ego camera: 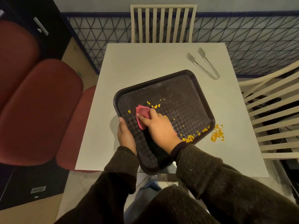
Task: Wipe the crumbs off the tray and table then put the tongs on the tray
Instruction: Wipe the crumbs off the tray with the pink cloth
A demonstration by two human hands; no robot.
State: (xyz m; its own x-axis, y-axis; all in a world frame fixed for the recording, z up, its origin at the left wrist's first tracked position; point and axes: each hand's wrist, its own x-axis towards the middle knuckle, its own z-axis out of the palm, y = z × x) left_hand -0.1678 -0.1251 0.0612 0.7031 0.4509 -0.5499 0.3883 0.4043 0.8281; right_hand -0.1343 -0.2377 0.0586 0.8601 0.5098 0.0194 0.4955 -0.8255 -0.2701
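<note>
The right hand (159, 126) presses a crumpled pink cloth (142, 114) onto the dark textured plastic tray (186, 97); the left hand (125, 135) clasps its nine-o'clock rim. Orange crumbs (217, 135) lie at four o'clock, clear plastic tongs (204, 64) at one o'clock on the white square table (145, 62).

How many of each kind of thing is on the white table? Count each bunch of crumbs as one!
Tray: 1
Pink cloth: 1
Tongs: 1
Crumb pile off the tray: 1
Crumb scatter in the tray: 1
Total: 5

Dark textured plastic tray (178, 94), shiny metal tongs (203, 64), soft pink cloth (142, 111), matt table (145, 62).
</note>
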